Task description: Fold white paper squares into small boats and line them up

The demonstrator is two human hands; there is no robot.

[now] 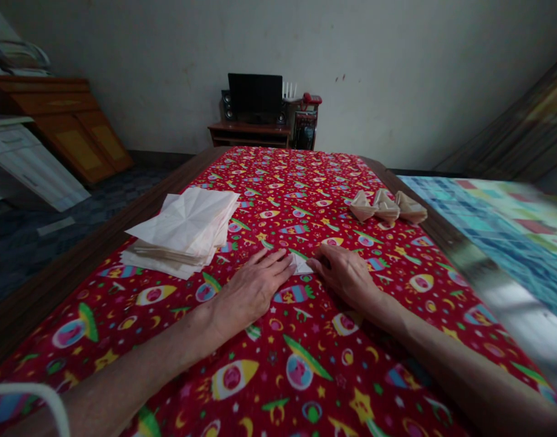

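A small folded piece of white paper (302, 264) lies on the red patterned cloth between my hands, showing a triangular shape with crease lines. My left hand (260, 280) rests flat with its fingers stretched out, fingertips pressing the paper's left side. At the paper's right edge, my right hand (346, 273) is curled, its thumb and fingers closed on the corner. Part of the paper is hidden under the fingertips. Left of my hands is a stack of creased white paper sheets (187, 221). Three folded paper pieces (386, 206) stand in a row to the right.
The red cloth (232, 379) covers a dark wooden table (54, 267). A white curved tube (36, 391) shows at the lower left. Beyond the table stand a monitor (255, 94) and a red telephone (311, 99). A bed (501, 230) lies to the right, wooden cabinets (73, 127) to the left.
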